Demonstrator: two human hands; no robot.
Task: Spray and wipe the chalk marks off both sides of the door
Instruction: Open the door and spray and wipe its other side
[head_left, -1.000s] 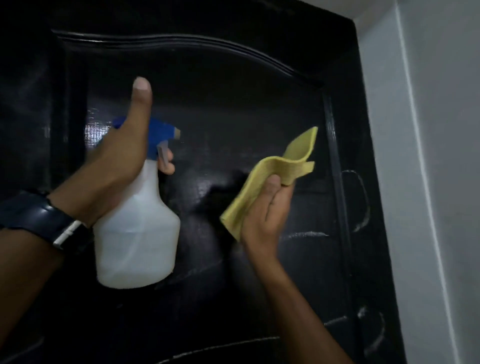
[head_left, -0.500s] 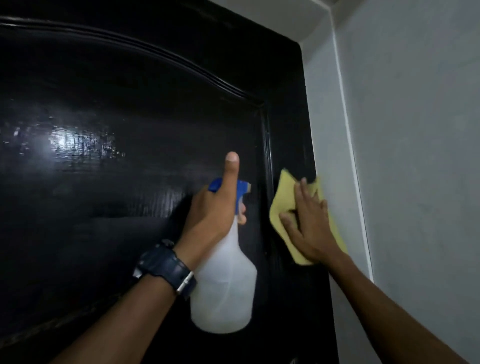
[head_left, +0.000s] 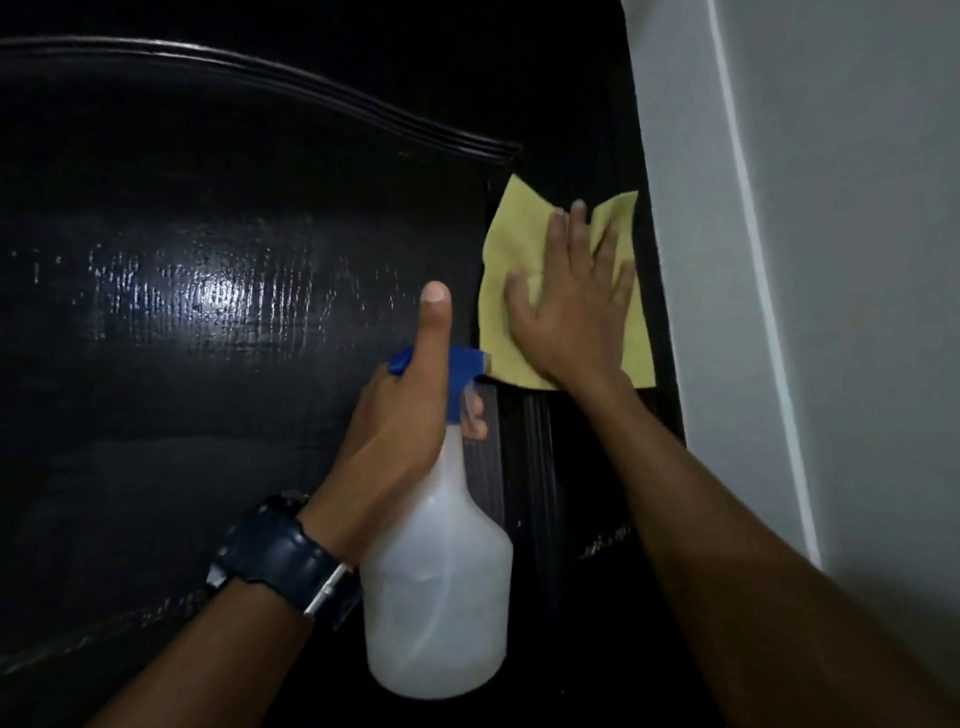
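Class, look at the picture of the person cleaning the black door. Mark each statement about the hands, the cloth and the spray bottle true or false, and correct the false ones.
1. The right hand presses a yellow cloth flat against the door. True.
2. The left hand is empty. False: it grips the spray bottle by its neck.
3. The spray bottle has a blue spray head. True.
4. The cloth lies near the door's left edge. False: it lies by the right edge, next to the white wall.
5. A dark watch sits on the left wrist. True.
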